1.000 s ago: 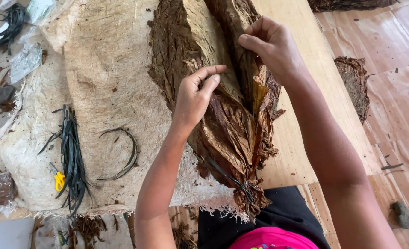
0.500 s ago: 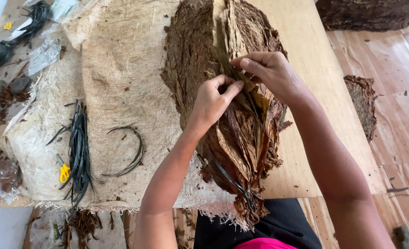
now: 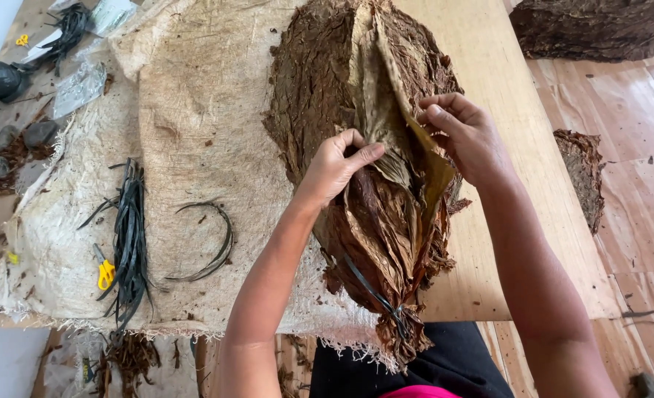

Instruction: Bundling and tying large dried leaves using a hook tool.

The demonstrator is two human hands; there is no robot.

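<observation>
A big bundle of dried brown tobacco leaves [image 3: 341, 96] lies on a burlap cloth [image 3: 194, 118], its stems tied with a black strap [image 3: 375, 295] near my lap. My left hand [image 3: 334, 166] pinches a leaf at the bundle's middle. My right hand [image 3: 467, 136] grips the edge of a lighter, tan leaf [image 3: 382, 96] and holds it raised from the pile. The two hands are close together, with the lifted leaf between them.
Black straps [image 3: 128, 236] and a curved one [image 3: 212, 243] lie on the cloth at left, with a small yellow tool [image 3: 106, 274] beside them. Another leaf pile [image 3: 599, 29] sits at top right, a smaller one [image 3: 581, 173] on the wooden floor. Plastic bags [image 3: 80, 88] lie top left.
Both hands have slid down the bundle toward me and closer together. The right hand has peeled up a tan leaf that now stands raised. The camera view has shifted.
</observation>
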